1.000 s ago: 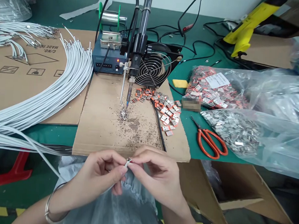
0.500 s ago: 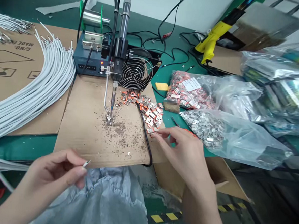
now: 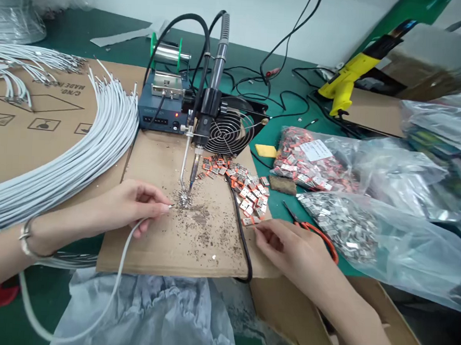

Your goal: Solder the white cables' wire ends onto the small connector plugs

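Note:
My left hand [image 3: 140, 206] is closed in a pinch on the stripped end of a white cable [image 3: 119, 272]. That end points right, just short of the soldering iron [image 3: 205, 121] tip, and the cable loops down below the hand. My right hand [image 3: 298, 252] has thumb and forefinger together at a USB connector [image 3: 250, 221] with orange plastic, at the near edge of a loose pile of USB connectors [image 3: 248, 192]. The fingertips partly hide where they meet it. Solder crumbs [image 3: 184, 200] lie under the iron tip, on a cardboard sheet [image 3: 143, 255].
A thick bundle of white cables [image 3: 79, 153] curves along the left. Behind stand a blue soldering station [image 3: 160, 111], a solder spool [image 3: 167, 53] and a fan [image 3: 229, 131]. Bagged connectors [image 3: 305, 164], bagged metal shells [image 3: 340, 226] and orange-handled scissors [image 3: 322, 235] lie right. A black cord [image 3: 242, 241] crosses the cardboard.
My left hand has moved up and forward with the cable end, from the cardboard's near edge to beside the iron tip. My right hand stays at the connector pile. The view has shifted left.

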`<action>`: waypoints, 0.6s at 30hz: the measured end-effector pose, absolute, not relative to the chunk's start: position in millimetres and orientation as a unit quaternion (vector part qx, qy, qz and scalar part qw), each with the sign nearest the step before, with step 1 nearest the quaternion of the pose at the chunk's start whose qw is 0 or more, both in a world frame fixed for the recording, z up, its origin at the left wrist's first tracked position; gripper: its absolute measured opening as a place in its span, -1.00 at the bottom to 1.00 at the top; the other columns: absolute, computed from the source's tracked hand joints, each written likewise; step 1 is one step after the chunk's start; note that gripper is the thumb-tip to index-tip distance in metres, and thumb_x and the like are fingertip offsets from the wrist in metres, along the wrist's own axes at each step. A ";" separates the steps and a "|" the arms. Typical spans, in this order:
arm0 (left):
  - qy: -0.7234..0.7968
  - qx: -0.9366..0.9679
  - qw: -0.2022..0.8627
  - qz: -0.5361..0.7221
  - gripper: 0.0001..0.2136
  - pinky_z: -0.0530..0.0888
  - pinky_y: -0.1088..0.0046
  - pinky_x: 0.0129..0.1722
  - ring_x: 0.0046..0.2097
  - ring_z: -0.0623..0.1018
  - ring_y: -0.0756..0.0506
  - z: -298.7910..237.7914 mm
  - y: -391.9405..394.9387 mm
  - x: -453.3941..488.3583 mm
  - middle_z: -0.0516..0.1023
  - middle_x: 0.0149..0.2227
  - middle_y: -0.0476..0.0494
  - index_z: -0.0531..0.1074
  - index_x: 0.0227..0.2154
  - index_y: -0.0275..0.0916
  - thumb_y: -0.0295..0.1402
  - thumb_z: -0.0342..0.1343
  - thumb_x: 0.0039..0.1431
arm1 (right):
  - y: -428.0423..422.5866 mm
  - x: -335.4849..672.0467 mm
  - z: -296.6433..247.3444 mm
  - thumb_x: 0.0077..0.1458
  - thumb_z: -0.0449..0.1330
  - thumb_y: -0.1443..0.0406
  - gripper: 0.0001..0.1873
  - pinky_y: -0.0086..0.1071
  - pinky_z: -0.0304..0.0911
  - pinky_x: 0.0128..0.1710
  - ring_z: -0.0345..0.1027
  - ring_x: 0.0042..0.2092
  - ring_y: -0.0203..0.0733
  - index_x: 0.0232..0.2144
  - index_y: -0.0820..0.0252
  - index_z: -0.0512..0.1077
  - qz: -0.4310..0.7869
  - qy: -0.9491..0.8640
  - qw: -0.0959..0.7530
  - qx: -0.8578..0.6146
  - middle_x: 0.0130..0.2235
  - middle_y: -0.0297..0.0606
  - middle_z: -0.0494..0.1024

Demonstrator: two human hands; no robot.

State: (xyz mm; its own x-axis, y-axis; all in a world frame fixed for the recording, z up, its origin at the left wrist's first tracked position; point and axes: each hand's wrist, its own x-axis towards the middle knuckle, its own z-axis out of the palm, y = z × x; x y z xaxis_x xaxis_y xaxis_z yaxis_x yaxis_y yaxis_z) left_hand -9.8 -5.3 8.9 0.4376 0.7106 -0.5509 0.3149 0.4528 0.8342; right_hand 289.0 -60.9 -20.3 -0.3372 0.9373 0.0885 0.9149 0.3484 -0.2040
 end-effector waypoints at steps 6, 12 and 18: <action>0.487 0.502 0.703 0.126 -0.88 0.31 0.65 -0.71 -0.68 0.35 0.11 9.5 6.0 -1.0 0.37 -0.65 0.09 0.42 -0.47 -0.35 -0.36 0.15 0.03 | -62.4 295.2 -21.9 0.12 0.07 0.04 -0.63 -0.37 0.23 -0.61 0.30 -0.59 -0.21 -0.32 0.23 0.44 0.079 -0.800 0.171 -0.569 -0.56 -0.26 0.44; 0.468 0.524 0.701 0.119 -0.86 0.36 0.66 -0.70 -0.66 0.39 0.12 -2.5 14.2 -0.9 0.43 -0.58 0.04 0.43 -0.38 -0.37 -0.36 0.11 0.08 | -63.1 295.0 -22.1 0.15 0.03 0.06 -0.65 -0.34 0.22 -0.55 0.32 -0.51 -0.17 -0.34 0.19 0.44 0.088 -0.794 0.159 -0.581 -0.51 -0.22 0.44; 0.478 0.536 0.687 0.112 -0.83 0.37 0.64 -0.70 -0.67 0.40 0.10 -3.3 11.6 -0.4 0.44 -0.59 0.04 0.43 -0.32 -0.35 -0.35 0.13 0.05 | -59.8 286.8 -23.0 0.16 0.04 0.12 -0.73 -0.36 0.18 -0.57 0.31 -0.50 -0.18 -0.37 0.21 0.35 0.100 -0.753 0.118 -0.639 -0.48 -0.22 0.44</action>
